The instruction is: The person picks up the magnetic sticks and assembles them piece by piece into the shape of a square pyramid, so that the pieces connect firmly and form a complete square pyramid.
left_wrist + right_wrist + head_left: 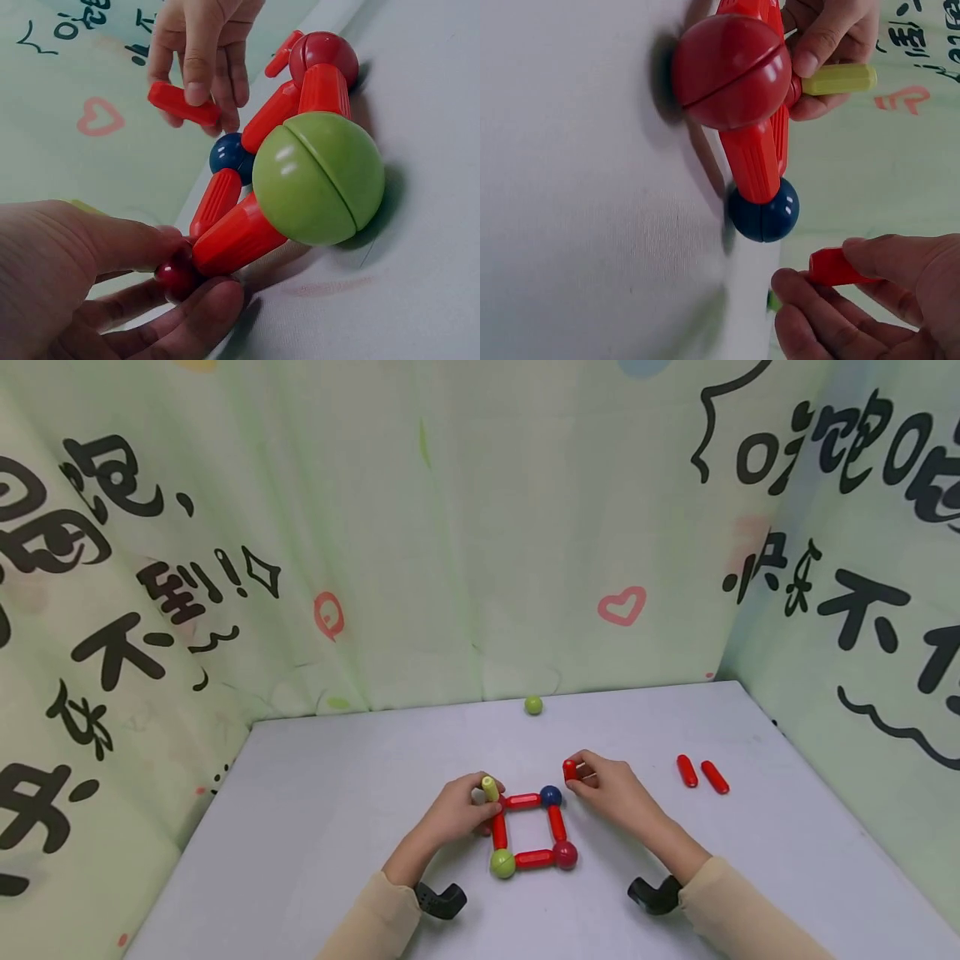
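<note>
square frame: is lying on the table, its four sides appearing closed.
left hand: is clamping thumb and fingers on the small red ball, far left corner.
yellow stick: is rising from that ball.
right hand: is pinching a red stick, near the blue ball, apart from it.
done: base is looking complete, one upright standing.
left over: blue ball, near green ball and large red ball are carrying no upright.
spares: two loose sticks are lying rightward; a loose green ball is sitting near the far edge.
</note>
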Action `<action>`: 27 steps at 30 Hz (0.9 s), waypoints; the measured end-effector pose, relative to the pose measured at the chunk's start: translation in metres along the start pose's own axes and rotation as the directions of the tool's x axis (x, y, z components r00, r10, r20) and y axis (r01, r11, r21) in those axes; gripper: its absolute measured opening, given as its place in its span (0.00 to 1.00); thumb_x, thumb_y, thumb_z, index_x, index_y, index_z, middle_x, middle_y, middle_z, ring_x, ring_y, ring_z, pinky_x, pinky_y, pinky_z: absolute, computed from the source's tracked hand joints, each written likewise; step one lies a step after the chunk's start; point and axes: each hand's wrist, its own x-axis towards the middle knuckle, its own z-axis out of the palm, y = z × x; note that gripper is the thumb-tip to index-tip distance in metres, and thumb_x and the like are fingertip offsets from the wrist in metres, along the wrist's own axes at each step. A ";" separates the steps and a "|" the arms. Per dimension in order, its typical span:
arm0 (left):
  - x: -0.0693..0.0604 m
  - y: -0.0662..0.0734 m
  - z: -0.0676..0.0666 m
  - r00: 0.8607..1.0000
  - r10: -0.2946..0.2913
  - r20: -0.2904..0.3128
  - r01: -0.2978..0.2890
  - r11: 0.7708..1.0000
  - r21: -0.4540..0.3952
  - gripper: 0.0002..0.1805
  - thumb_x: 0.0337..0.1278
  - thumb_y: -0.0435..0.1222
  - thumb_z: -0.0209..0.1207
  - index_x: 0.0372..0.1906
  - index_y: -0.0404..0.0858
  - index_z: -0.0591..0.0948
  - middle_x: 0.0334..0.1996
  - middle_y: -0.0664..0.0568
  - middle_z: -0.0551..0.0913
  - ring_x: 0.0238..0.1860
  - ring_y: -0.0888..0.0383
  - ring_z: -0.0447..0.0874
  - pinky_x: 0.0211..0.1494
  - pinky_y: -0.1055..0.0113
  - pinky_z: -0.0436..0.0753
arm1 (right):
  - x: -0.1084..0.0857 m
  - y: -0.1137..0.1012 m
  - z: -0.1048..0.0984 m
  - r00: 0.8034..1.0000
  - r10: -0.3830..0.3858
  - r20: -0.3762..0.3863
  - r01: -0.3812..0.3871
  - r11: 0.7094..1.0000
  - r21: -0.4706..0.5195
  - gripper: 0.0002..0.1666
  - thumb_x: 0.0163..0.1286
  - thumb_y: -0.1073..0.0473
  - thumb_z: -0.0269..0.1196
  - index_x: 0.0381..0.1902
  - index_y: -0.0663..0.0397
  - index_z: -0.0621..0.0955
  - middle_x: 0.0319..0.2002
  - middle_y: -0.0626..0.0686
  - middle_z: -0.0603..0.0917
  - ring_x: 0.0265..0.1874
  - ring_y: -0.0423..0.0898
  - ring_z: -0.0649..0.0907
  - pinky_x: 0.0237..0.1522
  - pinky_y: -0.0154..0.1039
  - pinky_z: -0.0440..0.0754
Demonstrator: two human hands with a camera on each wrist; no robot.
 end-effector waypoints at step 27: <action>0.001 0.001 0.001 0.998 0.057 -0.021 -0.056 0.998 0.040 0.10 0.67 0.33 0.66 0.51 0.39 0.83 0.44 0.49 0.82 0.30 0.57 0.81 0.35 0.66 0.85 | -0.003 -0.009 0.013 0.997 0.011 0.079 -0.010 1.000 -0.024 0.24 0.74 0.54 0.65 0.64 0.57 0.80 0.55 0.57 0.87 0.53 0.56 0.86 0.53 0.53 0.86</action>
